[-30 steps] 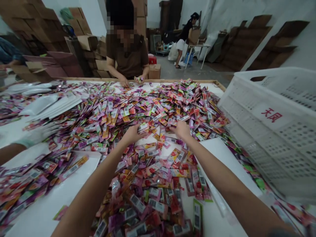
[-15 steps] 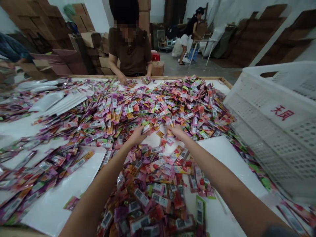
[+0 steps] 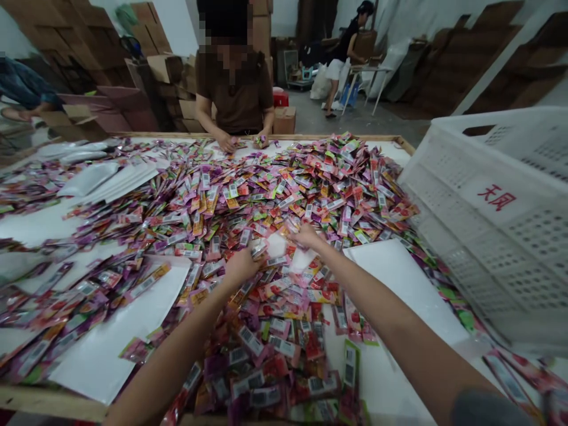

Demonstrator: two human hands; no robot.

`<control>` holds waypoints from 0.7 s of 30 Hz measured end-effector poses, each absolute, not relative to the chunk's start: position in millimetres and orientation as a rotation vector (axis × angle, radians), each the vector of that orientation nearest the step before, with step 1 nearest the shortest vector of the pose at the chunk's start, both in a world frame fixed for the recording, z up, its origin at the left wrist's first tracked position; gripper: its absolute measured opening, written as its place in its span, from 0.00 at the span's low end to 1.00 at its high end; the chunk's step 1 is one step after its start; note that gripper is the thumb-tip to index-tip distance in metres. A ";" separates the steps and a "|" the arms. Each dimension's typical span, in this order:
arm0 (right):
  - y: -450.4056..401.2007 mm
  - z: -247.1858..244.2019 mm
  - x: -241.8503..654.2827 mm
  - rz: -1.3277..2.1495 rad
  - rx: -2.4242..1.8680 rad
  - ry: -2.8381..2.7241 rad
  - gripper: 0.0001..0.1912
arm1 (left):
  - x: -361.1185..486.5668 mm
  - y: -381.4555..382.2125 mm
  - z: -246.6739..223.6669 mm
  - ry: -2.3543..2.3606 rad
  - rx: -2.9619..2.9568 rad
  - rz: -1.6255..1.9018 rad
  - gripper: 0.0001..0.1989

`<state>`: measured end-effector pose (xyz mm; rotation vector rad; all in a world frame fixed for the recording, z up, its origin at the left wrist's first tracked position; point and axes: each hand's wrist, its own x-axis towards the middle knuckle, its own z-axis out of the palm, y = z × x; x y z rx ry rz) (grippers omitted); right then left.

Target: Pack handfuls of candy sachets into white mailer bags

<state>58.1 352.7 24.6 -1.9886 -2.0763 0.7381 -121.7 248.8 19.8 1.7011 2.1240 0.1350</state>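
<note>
Many small, slim snack packets [image 3: 275,343], pink, purple, orange and green with barcodes, are heaped over the white table. My left hand [image 3: 242,266] is closed on a snack packet [image 3: 258,248] that pokes out past its thumb and fingertips. A little farther off and to the right, my right hand [image 3: 307,238] has its fingers drawn together on another packet [image 3: 291,225], blurred and partly covered. Between the hands shows a small patch of white tabletop [image 3: 278,244]. Loose packets lie under both forearms and up to the table's near edge.
White plastic bags lie at left [image 3: 119,331] and right [image 3: 399,284]; more bags [image 3: 119,183] are stacked far left. A white perforated crate [image 3: 483,236] stands tilted at right. Across the table, a person [image 3: 235,94] handles packets. Other people work behind, among cardboard boxes.
My left hand has come back toward me with its packet. My right hand has shifted left. The person opposite has moved a hand slightly, and the view has turned a little.
</note>
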 end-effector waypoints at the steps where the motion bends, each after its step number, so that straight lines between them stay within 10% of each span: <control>1: 354.2 31.4 65.7 0.732 -1.982 -2.049 0.18 | -128.7 252.0 20.1 2.066 1.708 0.259 0.17; 7: 359.3 61.6 113.7 0.431 -1.837 -2.126 0.25 | -150.9 270.5 34.0 1.600 1.808 0.716 0.17; 15: 334.8 18.3 103.9 0.455 -1.977 -2.404 0.19 | -90.4 269.5 11.6 1.844 2.017 0.046 0.16; 21: 331.6 46.7 125.5 0.246 -1.814 -2.394 0.16 | -119.7 271.1 28.3 1.759 1.967 0.597 0.11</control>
